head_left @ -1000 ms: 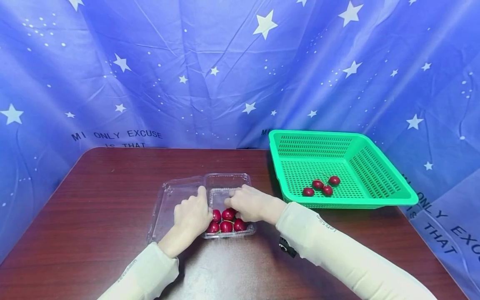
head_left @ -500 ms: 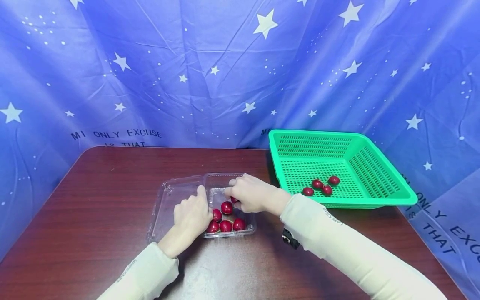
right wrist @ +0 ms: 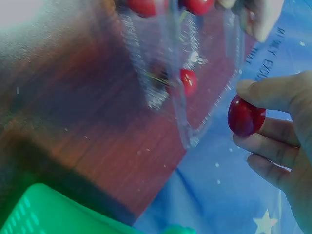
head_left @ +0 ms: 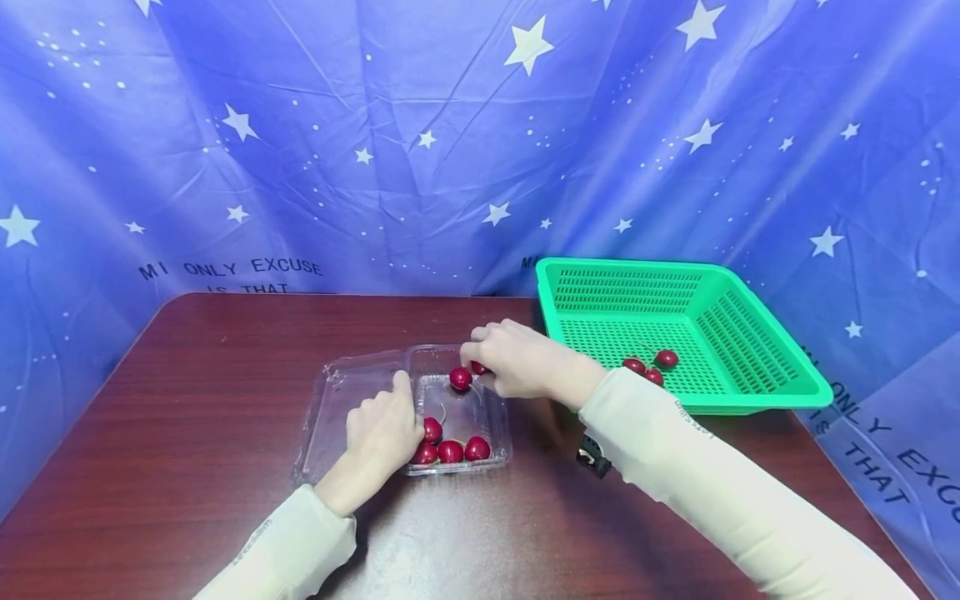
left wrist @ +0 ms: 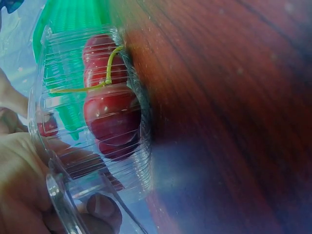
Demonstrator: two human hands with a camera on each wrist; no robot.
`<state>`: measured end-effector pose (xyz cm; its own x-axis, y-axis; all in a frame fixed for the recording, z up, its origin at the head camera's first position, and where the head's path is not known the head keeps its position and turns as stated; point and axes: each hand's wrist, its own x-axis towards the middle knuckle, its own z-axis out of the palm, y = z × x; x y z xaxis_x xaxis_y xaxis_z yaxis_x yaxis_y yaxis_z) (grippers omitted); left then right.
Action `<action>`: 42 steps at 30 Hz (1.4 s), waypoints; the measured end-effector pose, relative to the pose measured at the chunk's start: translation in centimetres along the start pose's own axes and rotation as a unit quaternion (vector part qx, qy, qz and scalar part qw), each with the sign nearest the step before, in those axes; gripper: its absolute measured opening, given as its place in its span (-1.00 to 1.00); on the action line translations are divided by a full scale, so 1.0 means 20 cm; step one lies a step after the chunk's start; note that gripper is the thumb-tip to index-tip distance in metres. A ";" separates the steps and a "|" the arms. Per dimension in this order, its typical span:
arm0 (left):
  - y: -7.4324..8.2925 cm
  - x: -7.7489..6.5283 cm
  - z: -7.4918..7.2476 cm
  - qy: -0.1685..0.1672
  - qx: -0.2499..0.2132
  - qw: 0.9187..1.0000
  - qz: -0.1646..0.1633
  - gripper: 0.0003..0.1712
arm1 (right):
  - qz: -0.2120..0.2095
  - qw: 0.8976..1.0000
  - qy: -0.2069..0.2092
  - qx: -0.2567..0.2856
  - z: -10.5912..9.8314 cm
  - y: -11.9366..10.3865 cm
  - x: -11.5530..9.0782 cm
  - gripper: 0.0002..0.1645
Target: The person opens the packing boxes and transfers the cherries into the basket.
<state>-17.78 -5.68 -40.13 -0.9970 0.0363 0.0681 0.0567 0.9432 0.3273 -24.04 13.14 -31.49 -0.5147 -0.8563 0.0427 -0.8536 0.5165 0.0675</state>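
Right hand (head_left: 517, 358) over the far right corner of the clear container (head_left: 471, 410), a cherry (right wrist: 246, 117) pinched between thumb and fingers.
Half a second ago that hand was nearer the container's middle; a loose cherry (head_left: 461, 378) now shows just beside its fingers, farther back than any loose one then. The left hand (head_left: 381, 429) stays clamped on the container's hinge side, near four cherries (head_left: 451, 452) at the front. The green basket (head_left: 630, 265) shows three cherries (head_left: 665, 358) instead of four, the right wrist (head_left: 581, 380) apparently covering one.
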 end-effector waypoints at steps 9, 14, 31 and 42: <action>0.00 0.00 -0.01 -0.005 -0.003 1.000 -0.001 -0.68 | 0.032 0.999 0.023 0.009 -0.11 0.10 -0.04 -0.78; 0.00 0.00 -0.01 -0.005 -0.003 1.000 0.000 -0.68 | 0.090 0.996 0.010 0.010 -0.17 0.16 -0.08 -0.73; 0.00 0.00 -0.01 -0.009 0.000 1.000 -0.003 -0.68 | 0.173 0.985 0.011 0.019 -0.20 0.31 -0.19 -0.79; 0.00 0.01 -0.01 -0.014 -0.002 1.000 -0.004 -0.68 | 0.213 0.977 0.005 0.004 -0.20 0.42 -0.31 -0.81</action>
<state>-17.88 -5.76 -40.01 -0.9985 0.0381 0.0388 0.0489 0.9421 0.3317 -27.63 22.77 -27.21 -0.8228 -0.5635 0.0743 -0.5627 0.8260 0.0333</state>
